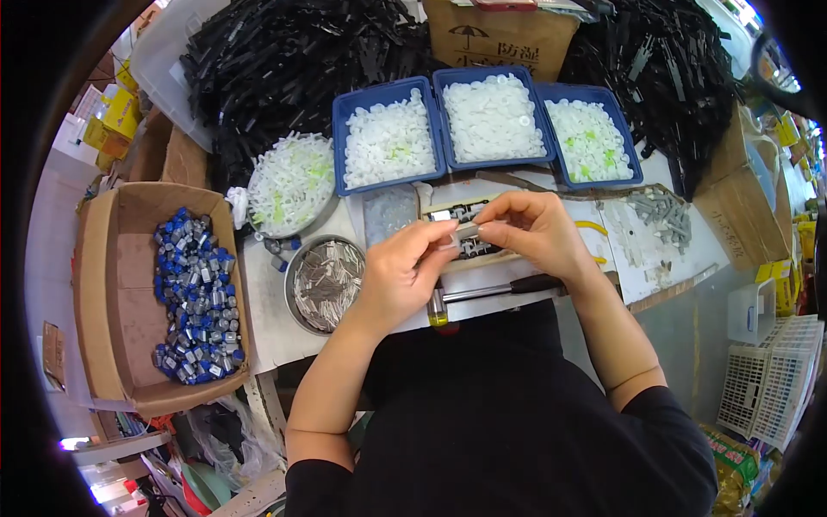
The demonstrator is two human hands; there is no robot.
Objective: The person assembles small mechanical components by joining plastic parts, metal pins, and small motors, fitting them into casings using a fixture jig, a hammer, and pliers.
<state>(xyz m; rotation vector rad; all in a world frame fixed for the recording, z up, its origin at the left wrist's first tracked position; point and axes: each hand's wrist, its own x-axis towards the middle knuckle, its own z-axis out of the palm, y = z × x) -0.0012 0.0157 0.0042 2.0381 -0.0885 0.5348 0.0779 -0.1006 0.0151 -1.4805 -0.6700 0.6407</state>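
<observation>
My left hand (403, 271) is closed in a pinch, with a small whitish plastic piece (450, 240) showing at its fingertips. Facing it, my right hand (531, 231) pinches a small grey part (468, 231). The two parts are close together; whether they touch is unclear. Below the hands lies a wooden-edged fixture (482, 262) with a row of black and silver parts, partly hidden by the fingers. A hammer-like tool with a metal shaft and black handle (536, 283) and a screwdriver with a yellow-tipped handle (438, 312) lie at the table's front.
Three blue trays (390, 183) hold white plastic pieces. A round bowl (251, 226) of white pieces and a metal bowl (290, 306) of metal pins stand left. A cardboard box (99, 293) holds blue-and-silver parts. Black strips (301, 69) pile up behind; grey pieces (663, 215) lie right.
</observation>
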